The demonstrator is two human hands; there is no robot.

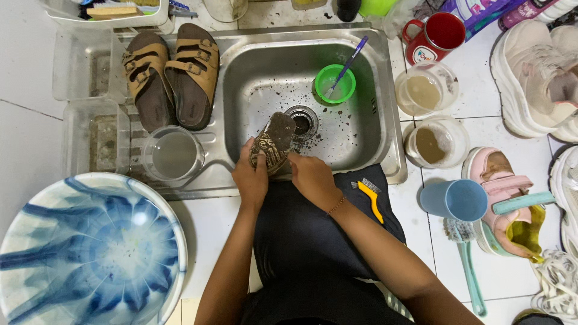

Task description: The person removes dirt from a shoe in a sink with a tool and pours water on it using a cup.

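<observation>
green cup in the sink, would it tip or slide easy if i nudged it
Probably tips easily: the green cup looks like small, thin plastic, and the purple-handled brush leaning out over its rim adds leverage. It may also slide, since the steel sink looks smooth.

I have both bare forearms reaching up from the lower edge of the view, angled inward so they converge near the front rim of the sink. My left hand [251, 177] is curled shut, fingers wrapped tight, knuckles up. My right hand [311, 176] sits just beside it, fingers bent downward, and a thin bracelet circles that wrist.
</observation>
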